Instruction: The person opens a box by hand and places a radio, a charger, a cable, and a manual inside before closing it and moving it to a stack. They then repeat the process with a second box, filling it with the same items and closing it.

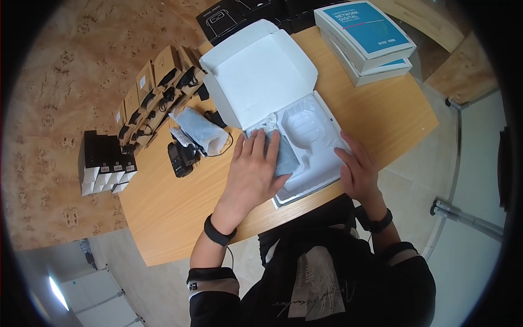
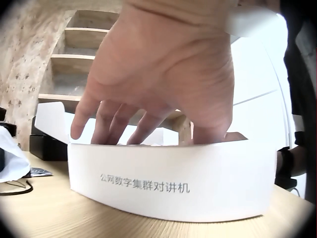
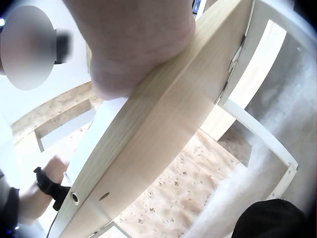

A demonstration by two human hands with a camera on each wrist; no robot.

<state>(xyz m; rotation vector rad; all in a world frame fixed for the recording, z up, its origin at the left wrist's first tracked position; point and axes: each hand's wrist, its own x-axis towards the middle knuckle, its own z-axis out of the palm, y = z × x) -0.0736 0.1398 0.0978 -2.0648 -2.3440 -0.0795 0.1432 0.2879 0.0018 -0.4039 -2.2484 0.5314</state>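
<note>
An open white box [image 1: 261, 71] with its lid folded back lies on the table, a moulded white tray [image 1: 327, 163] inside it. In the tray's left part sits a grey item in a plastic bag [image 1: 287, 159]. My left hand [image 1: 251, 173] rests on that bag, its fingers extended and slightly spread. In the left wrist view, the fingers of the left hand [image 2: 158, 74] reach down behind the box's printed side wall [image 2: 223, 183]. My right hand [image 1: 360, 173] is at the box's right edge, fingers slightly bent, fingertips right at the rim. The right wrist view shows the right hand [image 3: 133, 49] above the table edge.
Left of the box lie a bagged item [image 1: 201, 129] and a black device [image 1: 182, 159] with a cable. Behind them stands a row of brown cartons [image 1: 166, 65] holding black devices and cables. Blue-and-white boxes [image 1: 373, 32] are stacked at the back right.
</note>
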